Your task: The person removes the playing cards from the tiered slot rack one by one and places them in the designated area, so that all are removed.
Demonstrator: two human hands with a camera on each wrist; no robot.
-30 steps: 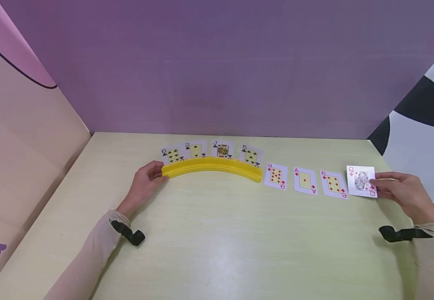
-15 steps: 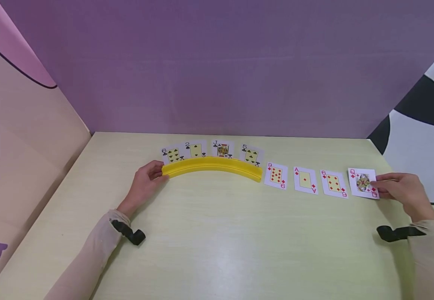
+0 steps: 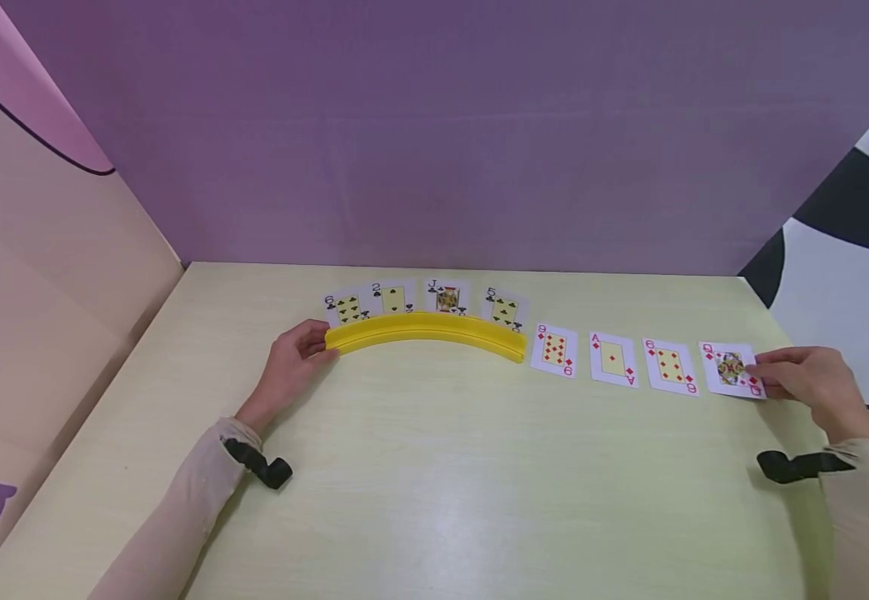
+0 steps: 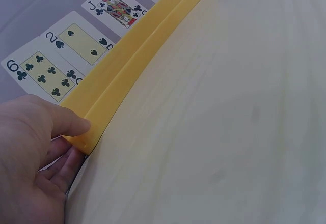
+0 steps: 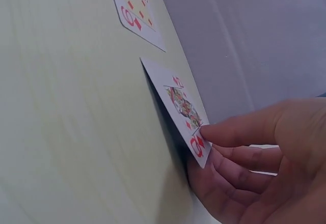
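Pinching the queen of diamonds [image 3: 731,368] at its right edge, the right hand [image 3: 809,380] has thumb on top and fingers beneath; per right wrist view the card [image 5: 178,103] is tilted, its right side lifted off the table [image 3: 434,483], and whether the left edge touches the surface cannot be told. Left hand [image 3: 290,367] grips the left end of the yellow card holder [image 3: 425,332], thumb on the front face, fingers wrapped behind (left wrist view [image 4: 35,152]).

Surroundings:
- Holder is a curved rack w/ 4 cards standing in it, L to R: 6 of clubs [image 3: 344,307], 2 of spades [image 3: 389,297], jack of clubs [image 3: 445,297], 5 of clubs [image 3: 504,307].
- 3 cards lie flat, face up, between holder and queen: 9 of diamonds [image 3: 554,350], just beside the holder's right end; ace of diamonds [image 3: 612,359]; 6 of diamonds [image 3: 670,366], near the queen w/ a narrow gap.
- Black straps on both wrists.

Edges and room:
- Purple wall [image 3: 434,133] closes the far edge just behind the holder.
- Beige panel [image 3: 44,275] bounds the left side.
- Right table edge runs near the right hand.
- Wide bare tabletop lies between both forearms, toward the person.
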